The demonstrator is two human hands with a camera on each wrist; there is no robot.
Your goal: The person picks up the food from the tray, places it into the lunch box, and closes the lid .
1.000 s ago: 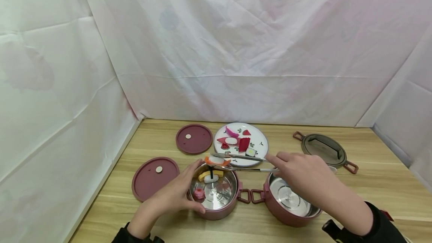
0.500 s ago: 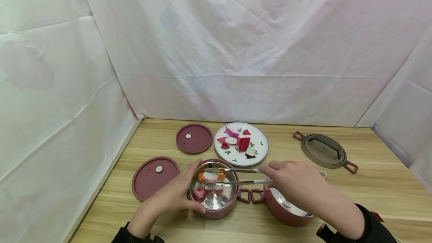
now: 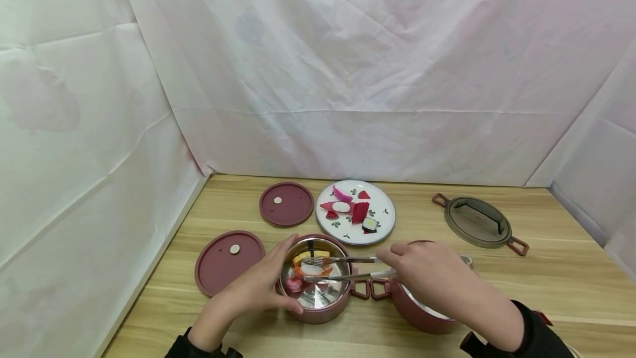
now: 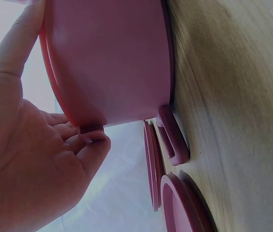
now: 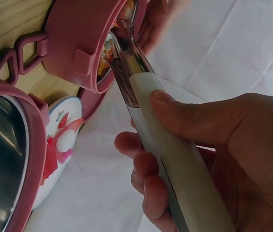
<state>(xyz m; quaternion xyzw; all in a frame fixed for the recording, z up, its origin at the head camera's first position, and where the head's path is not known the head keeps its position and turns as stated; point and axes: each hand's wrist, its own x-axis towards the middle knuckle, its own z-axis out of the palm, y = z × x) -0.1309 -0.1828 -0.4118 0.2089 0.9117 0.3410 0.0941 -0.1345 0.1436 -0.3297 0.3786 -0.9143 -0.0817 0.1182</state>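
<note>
My left hand (image 3: 255, 285) holds the left mauve pot (image 3: 323, 315) by its side, thumb and fingers spread around the wall; the left wrist view has the fingers at a small tab under the rim. My right hand (image 3: 431, 269) grips metal tongs (image 5: 168, 140) with pale handles. The tongs' ends are down inside that pot, one on either side of an orange-and-white sushi piece (image 3: 312, 270). Behind it lies a yellow-topped sushi piece (image 3: 320, 254) with a black band, and at the pot's near left is a pink piece (image 3: 294, 284).
A second mauve pot (image 3: 422, 319) stands at the right, partly hidden under my right hand. Behind are a white plate (image 3: 385, 209) of toy food and two mauve round lids (image 3: 286, 211) (image 3: 226, 264). A handled glass lid (image 3: 477, 225) lies back right.
The orange-and-white sushi piece has come down with the tongs from above the far rim into the left pot. My right hand has shifted slightly left; my left hand has stayed put.
</note>
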